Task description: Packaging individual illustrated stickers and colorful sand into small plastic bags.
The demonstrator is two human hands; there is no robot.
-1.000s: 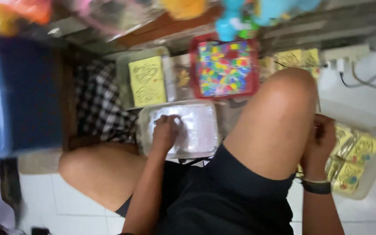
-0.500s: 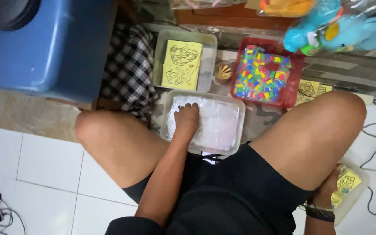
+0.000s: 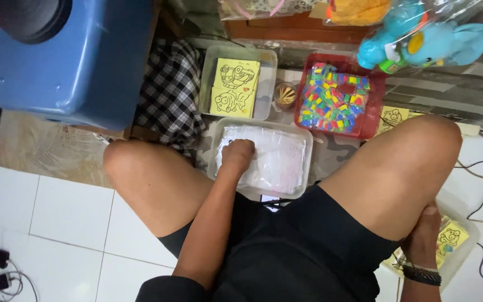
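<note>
Currently, your left hand (image 3: 237, 154) presses, fingers curled, on the clear bags (image 3: 278, 159) in the tray (image 3: 308, 168) on the floor between your knees; picking one calls for a pinch. Your right hand (image 3: 425, 237) rests at a tub of yellow cards (image 3: 453, 237); grip unclear.

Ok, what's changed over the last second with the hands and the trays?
Little has changed. The left hand stayed in the clear tray of plastic sleeves, shifting slightly toward its upper left corner. The right hand dropped from the raised knee to the clear tub of yellow cards by the hip. Mostly the camera swung. The red tray of coloured pieces and the tray of yellow cards stayed put.
</note>
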